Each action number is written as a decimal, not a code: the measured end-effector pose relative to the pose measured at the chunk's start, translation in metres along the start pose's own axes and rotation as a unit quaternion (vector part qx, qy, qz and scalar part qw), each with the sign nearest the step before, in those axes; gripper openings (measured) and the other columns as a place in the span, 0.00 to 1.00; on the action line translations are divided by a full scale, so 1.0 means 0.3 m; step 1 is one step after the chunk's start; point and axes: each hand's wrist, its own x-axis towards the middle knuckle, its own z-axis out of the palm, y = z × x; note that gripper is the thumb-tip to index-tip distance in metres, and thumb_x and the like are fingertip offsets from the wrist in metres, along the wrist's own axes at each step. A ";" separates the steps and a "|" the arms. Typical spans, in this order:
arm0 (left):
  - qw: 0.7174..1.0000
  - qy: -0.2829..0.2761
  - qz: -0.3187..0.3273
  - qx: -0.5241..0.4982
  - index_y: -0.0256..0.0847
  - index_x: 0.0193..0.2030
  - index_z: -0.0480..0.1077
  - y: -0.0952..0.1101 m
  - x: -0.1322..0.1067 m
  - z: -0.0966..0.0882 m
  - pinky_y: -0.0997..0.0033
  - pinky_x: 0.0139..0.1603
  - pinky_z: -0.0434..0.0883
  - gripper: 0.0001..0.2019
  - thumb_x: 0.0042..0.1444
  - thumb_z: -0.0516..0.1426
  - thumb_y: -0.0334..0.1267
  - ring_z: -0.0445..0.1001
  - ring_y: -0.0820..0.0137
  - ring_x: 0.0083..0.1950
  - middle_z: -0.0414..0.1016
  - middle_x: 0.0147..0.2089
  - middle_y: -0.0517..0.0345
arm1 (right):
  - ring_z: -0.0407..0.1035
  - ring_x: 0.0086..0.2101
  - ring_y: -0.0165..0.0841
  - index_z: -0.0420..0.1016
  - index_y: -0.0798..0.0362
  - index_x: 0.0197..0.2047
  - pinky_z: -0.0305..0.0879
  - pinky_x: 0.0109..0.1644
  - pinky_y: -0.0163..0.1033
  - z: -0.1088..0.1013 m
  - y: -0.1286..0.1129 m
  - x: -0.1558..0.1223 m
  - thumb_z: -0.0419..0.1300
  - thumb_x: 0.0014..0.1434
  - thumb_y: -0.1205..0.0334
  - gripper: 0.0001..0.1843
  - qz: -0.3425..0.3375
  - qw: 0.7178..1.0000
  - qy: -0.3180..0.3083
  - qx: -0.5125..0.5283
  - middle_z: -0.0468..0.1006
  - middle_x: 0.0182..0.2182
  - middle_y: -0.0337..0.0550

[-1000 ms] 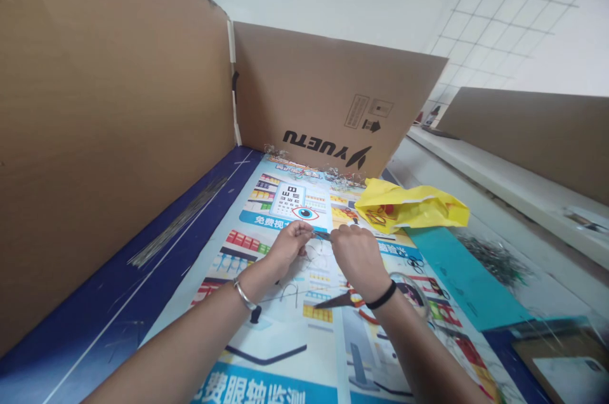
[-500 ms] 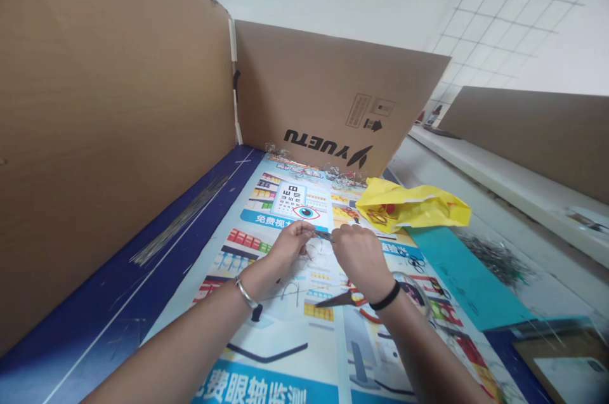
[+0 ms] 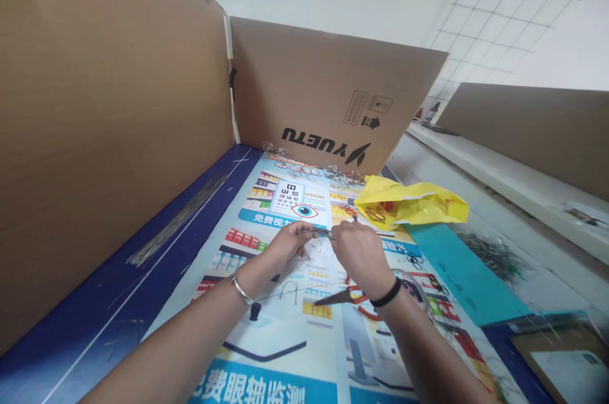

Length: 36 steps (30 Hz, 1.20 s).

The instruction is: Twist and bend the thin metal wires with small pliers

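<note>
Above the printed poster (image 3: pixel 280 366), my left hand (image 3: pixel 289 245) pinches thin wire (image 3: pixel 309 257), whose loose ends dangle below the fingers. My right hand (image 3: pixel 360 259) is wrapped round pliers (image 3: pixel 323 233); only their metal jaws show, pointing left and meeting the wire at my left fingertips. The handles are hidden in my fist. Scissors (image 3: pixel 337 298) with dark blades and orange-red handles lie beneath my right wrist, partly covered by it. A bent piece of wire (image 3: pixel 288 292) rests on the poster below my left hand.
Cardboard walls (image 3: pixel 333 84) stand at the left and back. A yellow bag (image 3: pixel 419 204) lies right of my hands, near a teal sheet (image 3: pixel 464 274) and a heap of wire scraps (image 3: pixel 495 256). Straight wires (image 3: pixel 178 223) lie on the blue strip at left.
The view has shifted slightly. Both hands keep nearly the same pose, with the plier jaws still at my left fingertips.
</note>
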 end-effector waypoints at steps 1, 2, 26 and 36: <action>1.000 -0.002 -0.001 0.000 0.35 0.34 0.71 0.001 -0.001 0.000 0.80 0.19 0.59 0.10 0.44 0.60 0.37 0.60 0.82 0.19 0.74 0.33 0.55 | 0.67 0.32 0.34 0.73 0.55 0.30 0.52 0.32 0.37 0.000 0.000 0.000 0.52 0.55 0.67 0.08 0.000 1.000 -0.001 0.000 0.73 0.29 0.47; 1.000 -0.002 -0.002 -0.001 0.36 0.34 0.71 0.000 -0.001 -0.001 0.79 0.20 0.60 0.10 0.43 0.60 0.37 0.62 0.81 0.21 0.73 0.32 0.56 | 0.67 0.32 0.34 0.73 0.55 0.30 0.52 0.32 0.37 -0.001 0.001 0.001 0.52 0.55 0.67 0.08 -0.001 1.000 0.001 0.001 0.73 0.29 0.47; 0.995 0.074 -0.007 -0.064 0.37 0.31 0.69 0.012 -0.015 0.005 0.80 0.20 0.56 0.12 0.39 0.63 0.38 0.59 0.82 0.20 0.68 0.26 0.62 | 0.66 0.32 0.35 0.73 0.54 0.29 0.51 0.33 0.38 -0.006 0.032 0.004 0.52 0.55 0.63 0.09 -0.023 0.999 0.019 0.025 0.74 0.29 0.45; 0.996 0.078 0.016 -0.032 0.36 0.32 0.69 0.018 -0.013 0.005 0.79 0.20 0.57 0.11 0.41 0.62 0.37 0.59 0.83 0.20 0.69 0.30 0.61 | 0.64 0.34 0.36 0.73 0.55 0.29 0.49 0.36 0.39 0.026 0.033 0.017 0.53 0.55 0.66 0.08 -0.065 0.997 0.033 0.024 0.74 0.29 0.48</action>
